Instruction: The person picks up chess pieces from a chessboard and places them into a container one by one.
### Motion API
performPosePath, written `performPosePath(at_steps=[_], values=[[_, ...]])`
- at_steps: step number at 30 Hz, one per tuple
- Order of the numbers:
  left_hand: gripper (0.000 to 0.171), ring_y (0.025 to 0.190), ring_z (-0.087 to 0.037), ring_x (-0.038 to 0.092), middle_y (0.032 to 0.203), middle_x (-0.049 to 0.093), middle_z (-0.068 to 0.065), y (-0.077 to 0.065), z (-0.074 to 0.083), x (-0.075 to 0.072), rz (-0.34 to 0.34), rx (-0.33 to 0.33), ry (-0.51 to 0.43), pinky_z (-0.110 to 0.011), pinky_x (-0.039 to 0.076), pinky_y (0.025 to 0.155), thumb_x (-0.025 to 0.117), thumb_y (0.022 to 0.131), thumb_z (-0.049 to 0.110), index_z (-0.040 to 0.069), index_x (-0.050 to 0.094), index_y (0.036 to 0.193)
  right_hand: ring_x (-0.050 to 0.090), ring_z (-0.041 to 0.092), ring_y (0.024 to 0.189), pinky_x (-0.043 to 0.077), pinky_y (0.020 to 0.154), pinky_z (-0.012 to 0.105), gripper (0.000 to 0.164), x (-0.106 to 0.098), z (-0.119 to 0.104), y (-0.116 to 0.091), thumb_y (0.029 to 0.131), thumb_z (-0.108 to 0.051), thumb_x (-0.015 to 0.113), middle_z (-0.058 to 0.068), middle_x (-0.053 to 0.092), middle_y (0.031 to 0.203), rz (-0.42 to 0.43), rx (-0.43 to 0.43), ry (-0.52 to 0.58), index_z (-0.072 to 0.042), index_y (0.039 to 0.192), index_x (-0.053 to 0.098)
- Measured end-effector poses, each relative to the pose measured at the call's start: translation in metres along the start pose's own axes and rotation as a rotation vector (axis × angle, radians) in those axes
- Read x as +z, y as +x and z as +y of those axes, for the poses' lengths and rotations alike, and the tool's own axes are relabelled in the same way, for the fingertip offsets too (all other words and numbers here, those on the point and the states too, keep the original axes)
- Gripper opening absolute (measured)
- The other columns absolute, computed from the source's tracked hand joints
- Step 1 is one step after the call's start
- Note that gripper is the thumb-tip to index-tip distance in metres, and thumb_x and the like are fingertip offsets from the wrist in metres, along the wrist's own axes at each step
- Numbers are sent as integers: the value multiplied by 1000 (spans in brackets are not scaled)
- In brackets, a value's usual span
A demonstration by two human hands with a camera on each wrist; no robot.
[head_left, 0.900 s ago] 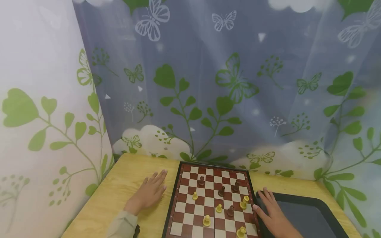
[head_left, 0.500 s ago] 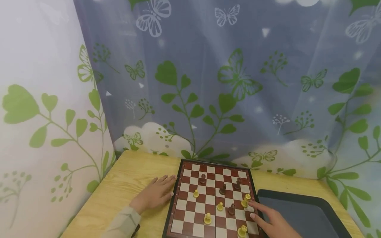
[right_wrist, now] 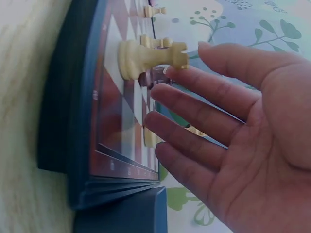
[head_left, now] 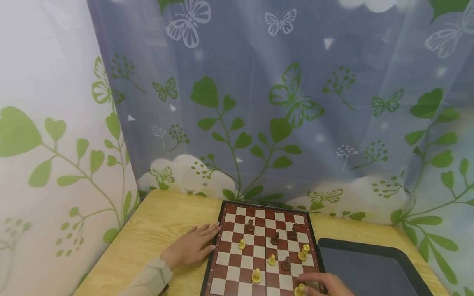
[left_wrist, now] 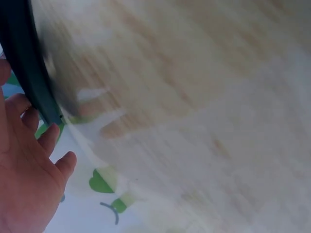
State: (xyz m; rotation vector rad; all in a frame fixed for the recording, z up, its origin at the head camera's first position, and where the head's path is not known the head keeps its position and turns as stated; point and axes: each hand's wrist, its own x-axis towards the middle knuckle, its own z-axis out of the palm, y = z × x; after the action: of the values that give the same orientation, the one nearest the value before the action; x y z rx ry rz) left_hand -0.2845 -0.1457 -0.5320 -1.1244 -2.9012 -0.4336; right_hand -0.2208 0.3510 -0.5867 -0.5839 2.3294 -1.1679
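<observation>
A red-and-white chessboard with a black rim lies on the wooden table. Near its front right corner, my right hand reaches over the squares, thumb and index finger on either side of a cream rook. In the right wrist view the rook stands upright on the board, with the fingers extended and the thumb tip apart from its top. My left hand lies by the board's left edge, fingertips right at the rim. The left wrist view shows the loosely bent fingers beside the black edge.
Several dark and yellow chess pieces stand on the board, including a yellow one near the right edge and a dark one beside it. A dark tray lies right of the board. A patterned curtain hangs behind the table.
My right hand has moved from the tray's edge leftward and nearer over the board, to the rook at the front right. My left hand has slid right to the board's edge.
</observation>
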Motion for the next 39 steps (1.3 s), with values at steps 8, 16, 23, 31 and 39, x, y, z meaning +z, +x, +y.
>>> performPosePath(at_steps=[8, 16, 23, 31, 39], values=[[62, 145, -41, 41, 166, 29, -7, 1, -2, 1, -8, -11, -17, -63, 30, 118, 36, 109, 46, 13, 30, 161, 67, 6, 109, 60, 81, 36, 28, 0, -59, -13, 103, -21, 62, -1, 73, 123, 19, -136, -93, -16, 128, 72], [61, 141, -40, 46, 166, 30, -8, 0, 1, 0, -8, 9, -45, -64, 33, 117, 37, 110, 44, 12, 31, 161, 60, -8, 112, 57, 85, 30, 28, 2, -100, -24, 100, -4, 60, -17, 69, 126, 15, -276, 6, -7, 126, 71], [61, 142, -38, 45, 167, 28, -7, 0, -1, 2, -7, 8, -49, -64, 33, 116, 36, 110, 44, 12, 30, 161, 60, -7, 112, 58, 80, 30, 32, 4, -95, -19, 96, -5, 65, -10, 71, 126, 29, -359, -91, -14, 127, 72], [61, 144, -36, 43, 167, 28, -6, 0, -3, 5, -7, 4, -67, -62, 36, 115, 35, 110, 45, 12, 30, 161, 62, -5, 109, 59, 76, 32, 31, 8, -90, -19, 97, -6, 62, -14, 71, 123, 78, -381, -112, -8, 127, 71], [61, 143, -37, 44, 166, 29, -8, 1, -2, 2, 11, 17, -70, -60, 38, 115, 37, 110, 43, 10, 31, 160, 64, 4, 107, 56, 72, 30, 30, 7, -77, -14, 96, -7, 65, -7, 71, 121, 209, -583, -291, -14, 125, 72]])
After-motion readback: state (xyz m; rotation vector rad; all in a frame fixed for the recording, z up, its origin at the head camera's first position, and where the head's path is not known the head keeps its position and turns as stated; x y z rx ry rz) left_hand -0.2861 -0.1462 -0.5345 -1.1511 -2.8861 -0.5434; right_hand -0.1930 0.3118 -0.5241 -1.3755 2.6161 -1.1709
